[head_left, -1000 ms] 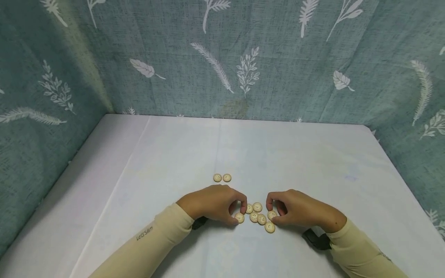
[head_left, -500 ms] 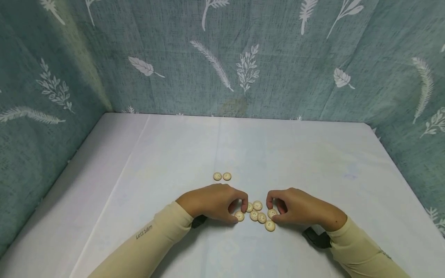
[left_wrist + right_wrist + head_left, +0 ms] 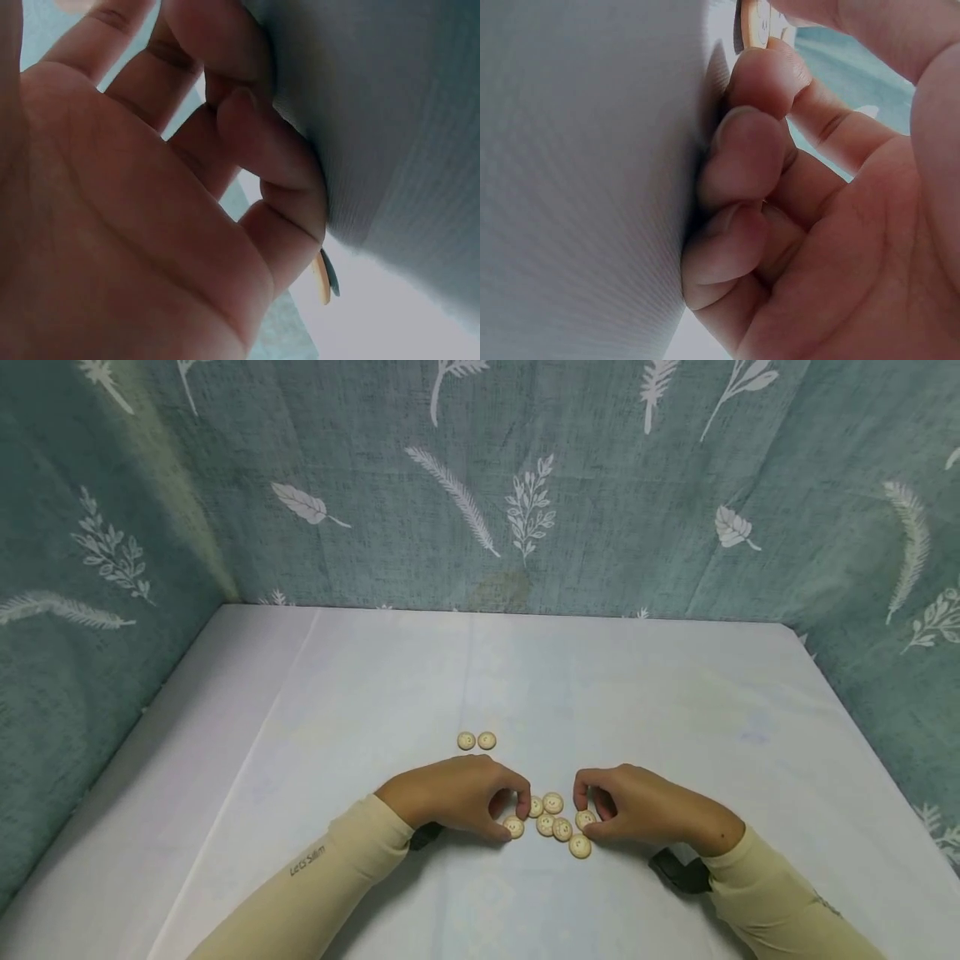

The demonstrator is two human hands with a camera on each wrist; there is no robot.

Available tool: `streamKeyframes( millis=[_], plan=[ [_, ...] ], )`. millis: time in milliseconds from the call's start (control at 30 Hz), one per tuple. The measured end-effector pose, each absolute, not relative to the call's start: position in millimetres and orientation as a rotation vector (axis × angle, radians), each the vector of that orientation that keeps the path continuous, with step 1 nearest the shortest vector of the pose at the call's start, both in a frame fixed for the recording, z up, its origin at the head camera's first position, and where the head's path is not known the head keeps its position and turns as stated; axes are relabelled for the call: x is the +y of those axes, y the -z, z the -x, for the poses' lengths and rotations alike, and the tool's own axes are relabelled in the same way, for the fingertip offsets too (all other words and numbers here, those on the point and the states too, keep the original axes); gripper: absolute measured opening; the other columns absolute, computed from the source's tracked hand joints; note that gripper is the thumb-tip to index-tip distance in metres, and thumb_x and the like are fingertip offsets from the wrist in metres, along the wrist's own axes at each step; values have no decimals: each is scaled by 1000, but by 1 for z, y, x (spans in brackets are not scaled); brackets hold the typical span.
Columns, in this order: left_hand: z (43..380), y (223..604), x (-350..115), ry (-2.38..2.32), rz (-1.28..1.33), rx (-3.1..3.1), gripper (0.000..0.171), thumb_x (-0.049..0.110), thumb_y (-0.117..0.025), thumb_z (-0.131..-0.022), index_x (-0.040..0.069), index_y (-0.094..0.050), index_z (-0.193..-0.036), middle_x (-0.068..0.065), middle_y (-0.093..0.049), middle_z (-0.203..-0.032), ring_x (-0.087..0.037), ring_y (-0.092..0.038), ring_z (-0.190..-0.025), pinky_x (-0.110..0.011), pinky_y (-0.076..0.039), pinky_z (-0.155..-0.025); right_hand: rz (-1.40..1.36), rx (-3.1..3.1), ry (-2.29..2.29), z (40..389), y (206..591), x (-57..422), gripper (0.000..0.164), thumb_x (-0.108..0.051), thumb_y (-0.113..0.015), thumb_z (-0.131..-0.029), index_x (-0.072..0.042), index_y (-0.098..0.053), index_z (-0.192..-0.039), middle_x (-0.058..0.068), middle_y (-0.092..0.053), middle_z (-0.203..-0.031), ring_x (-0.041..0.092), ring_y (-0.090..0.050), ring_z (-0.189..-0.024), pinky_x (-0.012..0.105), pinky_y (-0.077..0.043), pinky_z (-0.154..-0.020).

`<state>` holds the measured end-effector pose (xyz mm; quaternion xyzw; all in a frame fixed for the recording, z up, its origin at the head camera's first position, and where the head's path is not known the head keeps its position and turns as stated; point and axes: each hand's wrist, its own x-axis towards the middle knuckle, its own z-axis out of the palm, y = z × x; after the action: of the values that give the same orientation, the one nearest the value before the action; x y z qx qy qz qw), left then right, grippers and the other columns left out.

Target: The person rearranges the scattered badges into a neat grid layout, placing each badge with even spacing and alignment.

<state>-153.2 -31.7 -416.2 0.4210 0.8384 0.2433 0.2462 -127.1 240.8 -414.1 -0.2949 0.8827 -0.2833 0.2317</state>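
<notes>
Several round, pale wooden buttons lie flat on a white tabletop. In the head view my left hand (image 3: 465, 797) has its thumb and index finger curled about the edges of one button (image 3: 513, 827), at the left of the cluster. My right hand (image 3: 648, 806) pinches another button (image 3: 585, 820) in the same way, at the cluster's right side. A loose button (image 3: 580, 846) sits just below that one. Between the hands lie several more, among them a button (image 3: 552, 802). In the right wrist view a button (image 3: 759, 22) shows by the fingertips; the other fingers curl against the cloth.
Two buttons lie side by side beyond the left hand, a left one (image 3: 466, 741) and a right one (image 3: 487, 741). The white table (image 3: 375, 677) is bordered by green leaf-patterned cloth (image 3: 390, 552) at the back and sides.
</notes>
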Motion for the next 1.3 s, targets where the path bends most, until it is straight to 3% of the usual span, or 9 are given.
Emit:
streamKeyframes(
  millis=[600, 867, 1300],
  plan=[
    [153, 415, -29, -609, -1177, 2315, 21, 15, -78, -79, 28, -65, -90, 14, -55, -63, 2, -49, -59, -17, -40, -59, 824, 2433, 771, 126, 415, 242, 21, -15, -76, -84, -23, -59, -94, -14, -49, -64, -2, -45, -55, 19, -40, -56],
    [152, 417, -32, -600, -1157, 2318, 24, 24, -84, -77, 30, -65, -89, 15, -56, -65, 2, -51, -59, -18, -42, -60, 823, 2420, 779, 127, 415, 240, 20, -15, -76, -84, -22, -60, -94, -14, -49, -64, -1, -45, -55, 20, -40, -55],
    [153, 414, -31, -619, -1132, 2323, 20, 19, -82, -78, 27, -65, -86, 14, -57, -64, 2, -51, -58, -18, -42, -59, 813, 2435, 755, 128, 411, 238, 20, -17, -76, -84, -23, -59, -94, -14, -48, -64, -1, -45, -56, 20, -40, -57]
  ],
)
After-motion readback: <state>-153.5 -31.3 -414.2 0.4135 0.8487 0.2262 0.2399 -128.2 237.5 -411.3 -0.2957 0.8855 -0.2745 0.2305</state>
